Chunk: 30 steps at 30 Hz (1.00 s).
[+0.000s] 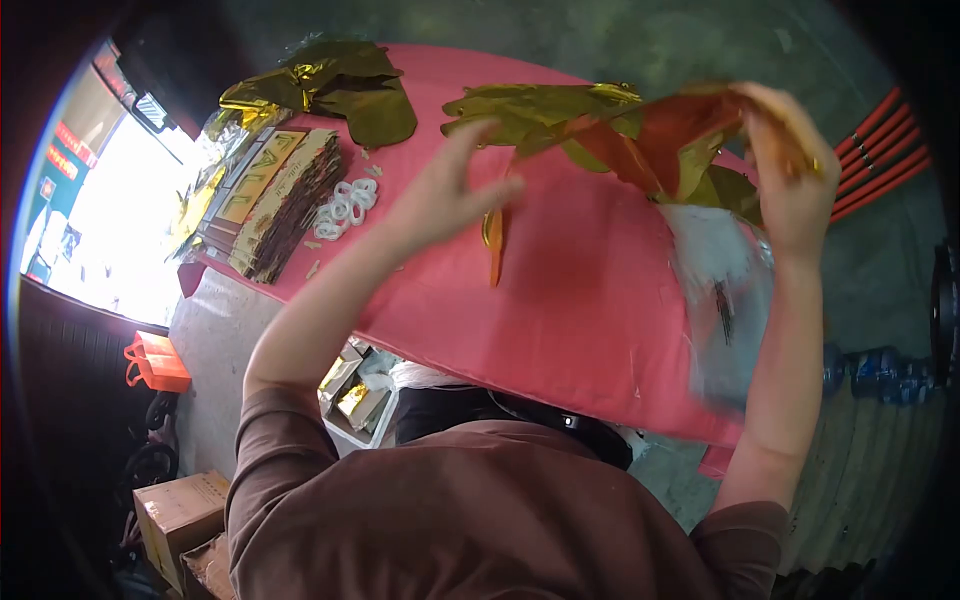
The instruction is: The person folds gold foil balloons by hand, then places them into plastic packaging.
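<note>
Over the pink-covered table (580, 340), my right hand (795, 165) is closed on an orange-red foil sheet (665, 135), which stretches leftward from it. My left hand (455, 195) is near the sheet's left end, its thumb and fingers apart, slightly blurred. Beneath and behind the sheet lie flat gold foil pieces (520, 105). A small orange foil strip (495, 250) lies just right of and below my left hand. A clear plastic bag (715, 260) rests on the table's right part, partly behind my right forearm.
On the left are more gold foil (370, 105), a stack of printed cards (280, 205) and white rings (345, 208). Below the table edge sits a white bin (365, 400). An orange bag (155, 362) and cardboard box (180, 510) stand left; red poles (880, 155) are right.
</note>
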### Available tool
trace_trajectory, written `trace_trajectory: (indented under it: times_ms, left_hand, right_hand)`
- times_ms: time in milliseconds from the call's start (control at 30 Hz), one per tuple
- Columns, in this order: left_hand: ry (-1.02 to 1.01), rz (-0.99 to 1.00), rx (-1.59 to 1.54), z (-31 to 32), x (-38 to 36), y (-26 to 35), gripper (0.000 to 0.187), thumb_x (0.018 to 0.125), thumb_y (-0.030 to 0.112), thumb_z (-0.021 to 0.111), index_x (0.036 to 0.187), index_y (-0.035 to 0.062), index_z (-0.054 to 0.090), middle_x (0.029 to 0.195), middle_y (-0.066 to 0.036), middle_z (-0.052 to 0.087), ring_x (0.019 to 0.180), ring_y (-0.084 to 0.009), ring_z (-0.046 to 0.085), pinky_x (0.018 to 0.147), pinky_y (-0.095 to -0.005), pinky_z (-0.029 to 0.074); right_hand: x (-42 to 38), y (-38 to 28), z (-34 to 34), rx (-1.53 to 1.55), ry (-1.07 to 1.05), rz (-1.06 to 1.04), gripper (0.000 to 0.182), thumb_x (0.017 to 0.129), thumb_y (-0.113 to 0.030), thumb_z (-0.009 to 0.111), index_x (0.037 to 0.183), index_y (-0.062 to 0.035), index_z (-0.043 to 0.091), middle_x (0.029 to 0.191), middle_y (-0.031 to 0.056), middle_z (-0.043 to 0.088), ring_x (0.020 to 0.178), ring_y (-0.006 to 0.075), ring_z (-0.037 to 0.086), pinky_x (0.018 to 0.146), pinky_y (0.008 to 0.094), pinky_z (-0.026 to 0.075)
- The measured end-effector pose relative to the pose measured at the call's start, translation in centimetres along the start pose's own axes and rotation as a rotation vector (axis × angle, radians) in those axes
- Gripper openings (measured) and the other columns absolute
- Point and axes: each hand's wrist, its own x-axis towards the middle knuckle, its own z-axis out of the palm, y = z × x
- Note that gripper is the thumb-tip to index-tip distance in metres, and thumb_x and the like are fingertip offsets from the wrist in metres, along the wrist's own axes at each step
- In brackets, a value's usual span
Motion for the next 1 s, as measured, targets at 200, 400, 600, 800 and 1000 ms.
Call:
trace_trajectory:
  times_ms: [200,400,600,800,1000]
  left_hand:
    - [-0.307,-0.047,0.143,2.7,-5.3,0.6,0.052,0.076,0.019,0.065,0.121,0.0039,0.044,0.104,-0.016,0.055,0.100,-0.0315,0.052,0.084,-0.0395,0.043]
    - [-0.288,0.140,0.274,2.7,-5.6,-1.8,0.018,0.073,0.008,0.060,0.090,0.0041,0.056,0.089,-0.011,0.055,0.088,-0.0310,0.053,0.076,-0.0400,0.045]
    - [-0.420,0.150,0.287,-1.9,-5.4,-3.4,0.012,0.071,0.002,0.055,0.083,0.0039,0.057,0.084,-0.011,0.057,0.083,-0.0306,0.055,0.070,-0.0377,0.047]
    - [-0.356,-0.299,0.274,-4.1,-5.0,-1.8,0.015,0.076,0.011,0.057,0.087,0.0017,0.060,0.091,-0.013,0.059,0.089,-0.0281,0.058,0.075,-0.0349,0.046]
    - [-0.376,0.129,0.440,-0.1,-7.2,-1.3,0.048,0.080,0.040,0.061,0.115,0.0076,0.056,0.123,-0.016,0.049,0.117,-0.0331,0.044,0.098,-0.0427,0.035]
  right_hand:
    - [-7.8,-3.3,-1.5,-0.147,-0.493,-0.170,0.027,0.067,-0.010,0.064,0.093,-0.0018,0.063,0.093,0.0117,0.061,0.078,0.0263,0.062,0.066,0.0308,0.048]
    - [-14.2,-2.9,-1.8,-0.304,-0.574,-0.090,0.026,0.063,-0.006,0.064,0.089,-0.0040,0.064,0.092,0.0104,0.061,0.078,0.0272,0.062,0.063,0.0339,0.049]
    - [-18.1,-3.0,-3.3,-0.274,-0.794,0.065,0.033,0.063,-0.004,0.062,0.096,-0.0090,0.062,0.095,0.0049,0.059,0.081,0.0231,0.060,0.065,0.0338,0.048]
    - [-15.6,-4.8,-5.7,-0.001,-1.036,0.396,0.038,0.062,-0.006,0.065,0.099,-0.0091,0.064,0.095,0.0062,0.063,0.076,0.0231,0.061,0.065,0.0342,0.048]
    - [-15.0,-3.8,-2.9,0.367,-1.026,0.617,0.033,0.069,-0.014,0.069,0.100,-0.0044,0.063,0.094,0.0075,0.063,0.080,0.0238,0.062,0.071,0.0323,0.049]
